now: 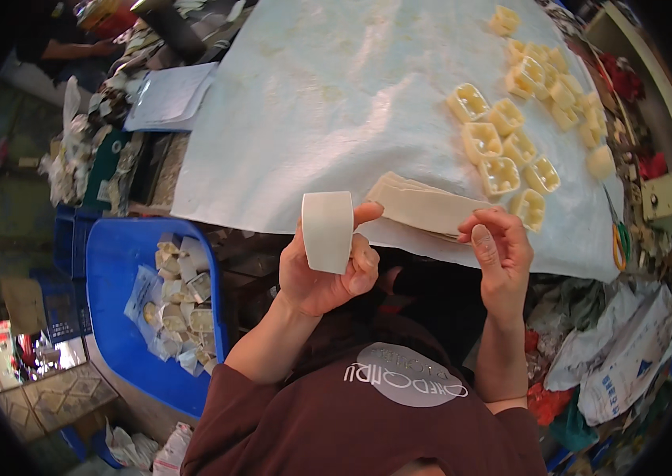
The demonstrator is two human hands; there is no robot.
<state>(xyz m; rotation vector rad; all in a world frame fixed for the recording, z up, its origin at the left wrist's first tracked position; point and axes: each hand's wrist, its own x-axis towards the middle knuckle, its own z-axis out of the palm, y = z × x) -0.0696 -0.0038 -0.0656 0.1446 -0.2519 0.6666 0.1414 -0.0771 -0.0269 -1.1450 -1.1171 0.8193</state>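
Observation:
In my left hand (316,274) is a smooth off-white rectangular piece (327,232) with slightly bowed sides, held upright before the fingers. Its back is hidden, so I cannot tell whether it is a bare strip or wrapped round something. My right hand (504,258) is by the right end of a fanned stack of cream flat strips (423,204) at the table's near edge. Its fingers are loosely bent, the thumb stands apart, and nothing shows between them. Beyond this hand lie several pale-yellow hollow moulded plastic pieces (499,175).
A white sheet (296,103) covers the table. At my left a blue bin (114,333) holds several pale pieces. Scissors (620,244) with green and orange handles lie at the right edge, above plastic bags (614,349). A person's arm (78,50) shows at the far left.

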